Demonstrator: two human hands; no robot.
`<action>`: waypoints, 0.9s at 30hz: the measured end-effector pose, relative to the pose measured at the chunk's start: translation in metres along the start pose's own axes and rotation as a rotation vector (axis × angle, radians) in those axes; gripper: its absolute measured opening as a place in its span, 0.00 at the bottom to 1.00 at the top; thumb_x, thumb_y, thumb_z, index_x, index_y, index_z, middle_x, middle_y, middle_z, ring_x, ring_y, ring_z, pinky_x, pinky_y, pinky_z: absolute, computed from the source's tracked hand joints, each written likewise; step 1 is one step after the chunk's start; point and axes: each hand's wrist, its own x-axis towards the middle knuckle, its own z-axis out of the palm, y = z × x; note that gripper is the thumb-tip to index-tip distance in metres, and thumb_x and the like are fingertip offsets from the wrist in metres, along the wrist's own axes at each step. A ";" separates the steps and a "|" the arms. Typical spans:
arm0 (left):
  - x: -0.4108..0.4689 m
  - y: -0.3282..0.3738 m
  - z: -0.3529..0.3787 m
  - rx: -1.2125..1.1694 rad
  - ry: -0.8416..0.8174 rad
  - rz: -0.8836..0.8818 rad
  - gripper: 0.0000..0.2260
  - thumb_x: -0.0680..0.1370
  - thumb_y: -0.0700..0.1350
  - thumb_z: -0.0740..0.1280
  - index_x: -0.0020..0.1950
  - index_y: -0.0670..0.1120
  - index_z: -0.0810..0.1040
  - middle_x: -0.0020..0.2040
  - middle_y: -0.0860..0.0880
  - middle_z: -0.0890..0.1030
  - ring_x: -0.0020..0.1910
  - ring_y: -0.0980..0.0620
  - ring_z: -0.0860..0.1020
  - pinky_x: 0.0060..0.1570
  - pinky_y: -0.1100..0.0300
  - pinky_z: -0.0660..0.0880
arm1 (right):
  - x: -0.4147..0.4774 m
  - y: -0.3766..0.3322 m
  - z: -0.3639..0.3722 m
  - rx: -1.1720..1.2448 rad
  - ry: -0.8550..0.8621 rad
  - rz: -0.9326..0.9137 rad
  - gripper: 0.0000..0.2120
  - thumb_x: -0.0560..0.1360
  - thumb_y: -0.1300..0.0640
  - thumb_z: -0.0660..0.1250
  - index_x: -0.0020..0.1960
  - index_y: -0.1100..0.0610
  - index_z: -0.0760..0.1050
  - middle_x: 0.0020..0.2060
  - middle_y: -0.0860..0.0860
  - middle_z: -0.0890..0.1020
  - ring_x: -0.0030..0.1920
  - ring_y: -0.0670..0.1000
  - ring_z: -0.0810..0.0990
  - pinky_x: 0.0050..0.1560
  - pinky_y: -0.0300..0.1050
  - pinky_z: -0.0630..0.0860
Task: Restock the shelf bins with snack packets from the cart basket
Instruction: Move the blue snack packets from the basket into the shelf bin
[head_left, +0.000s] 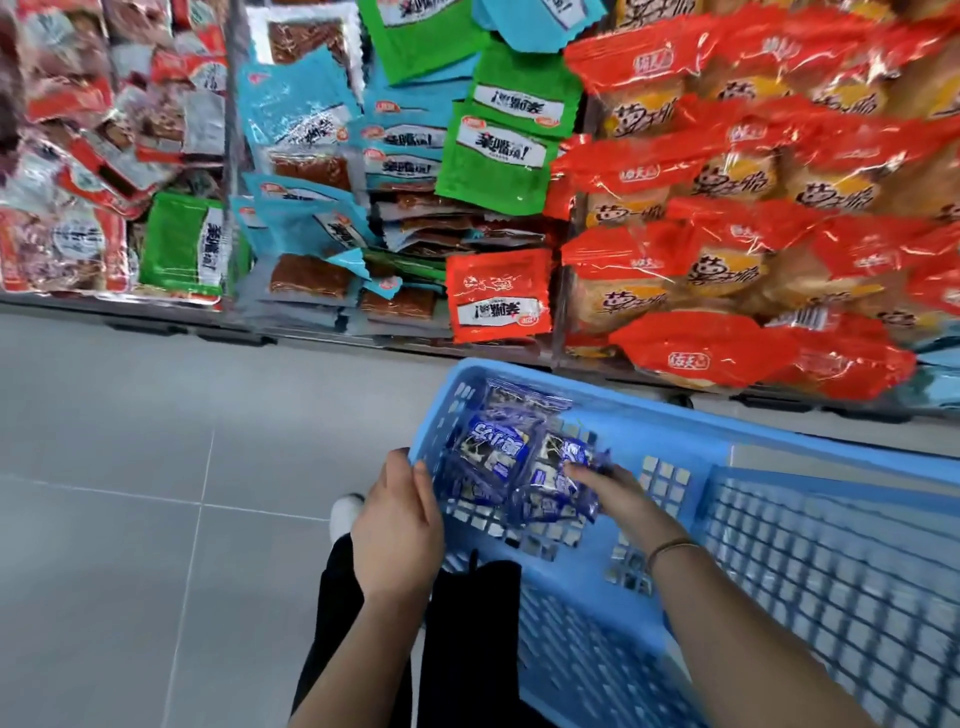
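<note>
A light blue plastic basket (675, 447) sits low in front of the shelf, tilted toward me. Several dark blue snack packets (493, 452) lie piled in its near left corner. My left hand (397, 525) grips the basket's left corner rim, thumb over the edge. Inside the basket, my right hand (615, 493) reaches into the pile, fingers curled on a blue packet (558, 491). Above are clear shelf bins (561, 291) heaped with packets.
The bins hold red and silver packets (78, 156) at left, blue, green and red flat packets (405, 171) in the middle, and orange-red cake packs (753, 208) at right. Grey tiled floor (156, 441) lies to the left. My dark trousers and a white shoe (345, 512) are below.
</note>
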 end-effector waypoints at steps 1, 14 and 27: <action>0.000 0.000 0.000 -0.001 -0.001 0.004 0.08 0.82 0.50 0.51 0.43 0.51 0.58 0.33 0.51 0.68 0.33 0.40 0.73 0.33 0.56 0.62 | -0.003 0.003 0.003 0.029 -0.026 0.015 0.32 0.68 0.46 0.74 0.66 0.60 0.71 0.53 0.54 0.78 0.55 0.55 0.76 0.58 0.51 0.71; -0.002 0.003 -0.005 -0.094 -0.009 -0.010 0.08 0.81 0.44 0.56 0.57 0.43 0.69 0.46 0.44 0.76 0.47 0.39 0.75 0.42 0.50 0.71 | -0.056 0.028 -0.012 0.669 -0.069 0.114 0.09 0.74 0.64 0.68 0.54 0.60 0.76 0.43 0.58 0.83 0.39 0.55 0.82 0.41 0.51 0.80; -0.052 0.069 -0.014 -0.840 -0.552 -0.133 0.14 0.73 0.43 0.74 0.49 0.64 0.82 0.47 0.62 0.84 0.50 0.64 0.81 0.47 0.72 0.74 | -0.138 -0.001 0.029 0.883 -0.386 -0.077 0.13 0.72 0.57 0.62 0.48 0.58 0.84 0.49 0.59 0.84 0.47 0.55 0.84 0.45 0.47 0.81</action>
